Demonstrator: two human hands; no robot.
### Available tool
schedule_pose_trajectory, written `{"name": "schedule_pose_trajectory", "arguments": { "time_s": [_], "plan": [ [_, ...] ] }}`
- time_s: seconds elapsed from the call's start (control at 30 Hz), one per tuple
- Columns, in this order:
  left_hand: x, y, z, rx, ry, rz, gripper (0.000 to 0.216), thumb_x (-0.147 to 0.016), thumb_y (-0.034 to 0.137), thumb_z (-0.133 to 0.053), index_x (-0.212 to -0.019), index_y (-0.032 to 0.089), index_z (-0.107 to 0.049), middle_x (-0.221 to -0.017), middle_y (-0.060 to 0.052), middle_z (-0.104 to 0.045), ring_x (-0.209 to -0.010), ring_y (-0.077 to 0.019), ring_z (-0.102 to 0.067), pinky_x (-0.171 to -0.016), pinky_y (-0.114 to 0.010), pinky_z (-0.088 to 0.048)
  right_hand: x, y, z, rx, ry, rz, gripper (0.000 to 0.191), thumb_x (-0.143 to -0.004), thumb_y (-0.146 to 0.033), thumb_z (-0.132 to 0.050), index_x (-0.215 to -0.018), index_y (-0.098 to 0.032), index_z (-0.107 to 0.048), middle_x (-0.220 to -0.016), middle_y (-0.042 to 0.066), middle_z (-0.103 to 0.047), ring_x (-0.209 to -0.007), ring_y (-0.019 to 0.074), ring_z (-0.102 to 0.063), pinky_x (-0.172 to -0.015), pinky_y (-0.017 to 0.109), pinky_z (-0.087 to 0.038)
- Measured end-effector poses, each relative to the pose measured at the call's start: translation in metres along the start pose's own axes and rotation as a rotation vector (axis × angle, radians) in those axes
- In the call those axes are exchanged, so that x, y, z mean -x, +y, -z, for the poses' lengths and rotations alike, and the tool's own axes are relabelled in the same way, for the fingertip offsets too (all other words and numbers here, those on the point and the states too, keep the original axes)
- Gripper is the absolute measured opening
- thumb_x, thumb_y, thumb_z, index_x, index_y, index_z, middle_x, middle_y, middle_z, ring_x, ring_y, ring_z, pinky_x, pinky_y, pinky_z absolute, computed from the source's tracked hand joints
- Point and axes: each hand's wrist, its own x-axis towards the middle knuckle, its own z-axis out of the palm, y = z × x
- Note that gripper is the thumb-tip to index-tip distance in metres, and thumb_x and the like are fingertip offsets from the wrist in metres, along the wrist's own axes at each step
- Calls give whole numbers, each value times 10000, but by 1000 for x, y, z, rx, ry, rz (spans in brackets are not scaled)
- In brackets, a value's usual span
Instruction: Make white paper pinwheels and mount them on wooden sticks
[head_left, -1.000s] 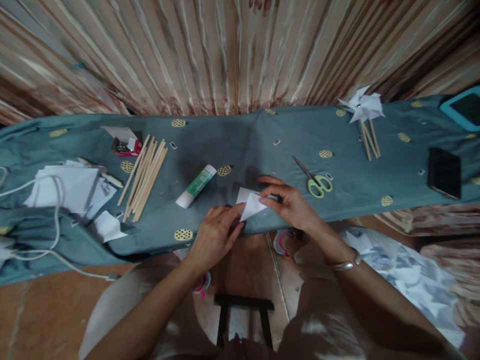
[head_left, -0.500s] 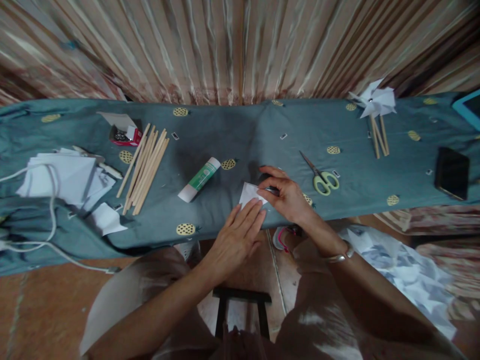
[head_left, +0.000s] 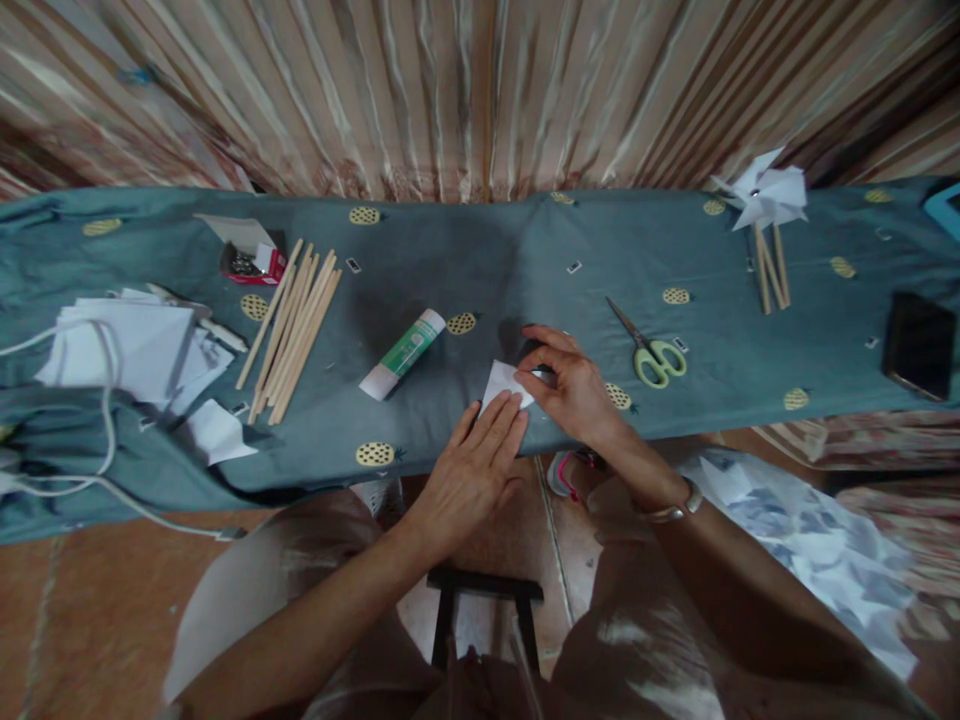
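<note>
A small folded white paper [head_left: 504,382] lies near the front edge of a table draped in blue-grey cloth [head_left: 480,270]. My left hand [head_left: 472,462] lies flat on the paper's near part, fingers stretched out and pressing down. My right hand [head_left: 571,385] rests at the paper's right corner with fingers curled, pinching its edge. A green and white glue stick [head_left: 401,353] lies just left of the paper. Green-handled scissors [head_left: 649,350] lie to the right of my right hand.
A bundle of wooden sticks [head_left: 292,325], a small red box [head_left: 251,262] and a pile of white paper [head_left: 131,350] with a white cable sit at left. A paper pinwheel on sticks [head_left: 765,200] and a black phone [head_left: 919,345] sit at right. A striped curtain hangs behind.
My left hand went from pinching the paper's lower corner to lying flat with fingers stretched over it. My right hand stayed at the paper's right edge. The view shifted slightly.
</note>
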Motion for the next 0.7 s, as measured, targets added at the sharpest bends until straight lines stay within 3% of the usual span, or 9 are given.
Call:
{"name": "schedule_pose_trajectory", "arguments": {
  "time_s": [0.7],
  "plan": [
    [-1,-1,2,-51,-48,10,594,-935,264,-520,-1446,37,-321,-1526,-244,-379,-1466,-327,-277,-1179,-522,-302,8,-3,-9,41,53,-11,78,-868,-243,-566,-835,-220,-633,-1316,102,-612,-1312,258,-498,-1131,487,-379]
  ]
}}
